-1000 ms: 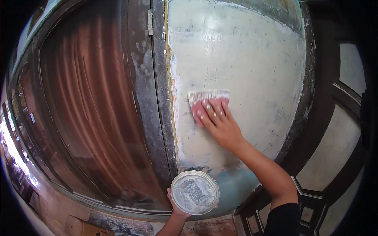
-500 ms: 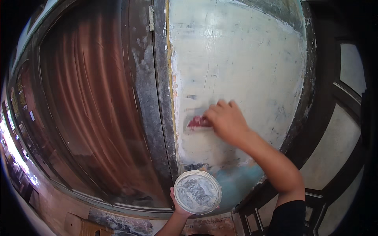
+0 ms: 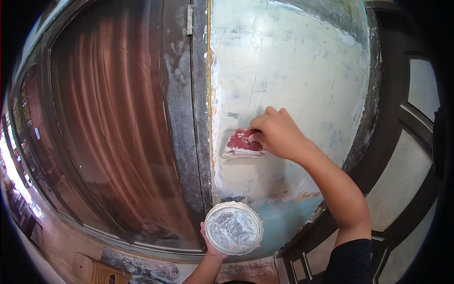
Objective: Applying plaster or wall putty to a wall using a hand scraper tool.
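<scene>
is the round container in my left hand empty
Not empty: streaky grey-white paste shows inside the round container; how much, I cannot tell.

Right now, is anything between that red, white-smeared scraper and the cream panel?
Nothing visible: the right hand holds the scraper at the panel; the round pale container in the left hand is lower.

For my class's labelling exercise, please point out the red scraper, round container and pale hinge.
Red scraper (image 3: 243, 140), head view: middle of its red body.
Round container (image 3: 234, 205), head view: its upper rim.
Pale hinge (image 3: 189, 20), head view: middle of its length.
</scene>
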{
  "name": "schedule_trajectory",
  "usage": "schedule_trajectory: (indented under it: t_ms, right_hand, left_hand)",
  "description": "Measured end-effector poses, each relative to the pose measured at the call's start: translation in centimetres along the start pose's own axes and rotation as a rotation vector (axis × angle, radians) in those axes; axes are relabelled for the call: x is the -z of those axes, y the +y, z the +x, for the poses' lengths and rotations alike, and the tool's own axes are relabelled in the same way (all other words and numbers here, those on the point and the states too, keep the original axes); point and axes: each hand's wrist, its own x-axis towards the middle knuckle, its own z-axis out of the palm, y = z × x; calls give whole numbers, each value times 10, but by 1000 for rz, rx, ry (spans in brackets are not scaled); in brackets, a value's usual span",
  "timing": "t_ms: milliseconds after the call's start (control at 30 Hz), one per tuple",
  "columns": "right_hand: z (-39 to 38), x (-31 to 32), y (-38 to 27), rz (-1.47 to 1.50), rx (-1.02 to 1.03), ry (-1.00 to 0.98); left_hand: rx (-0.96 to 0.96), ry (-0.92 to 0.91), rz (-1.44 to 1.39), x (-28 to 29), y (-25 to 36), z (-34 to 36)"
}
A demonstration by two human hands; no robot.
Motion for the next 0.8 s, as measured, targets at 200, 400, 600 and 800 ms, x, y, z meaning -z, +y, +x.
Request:
schedule_trajectory:
  t_ms: [200, 400, 600, 800]
  right_hand:
    - [43, 66, 25, -469, -69, 228]
    - [40, 119, 27, 74, -184, 267]
    - [15, 18, 8, -194, 111, -110]
    - [43, 96, 65, -384, -85, 295]
  left_hand:
    - [17, 47, -19, -8, -1, 0]
    - [-34, 48, -5, -14, -3, 3]
    - [-44, 114, 6, -12, -13, 9]
    - [-21, 79, -35, -16, -20, 22]
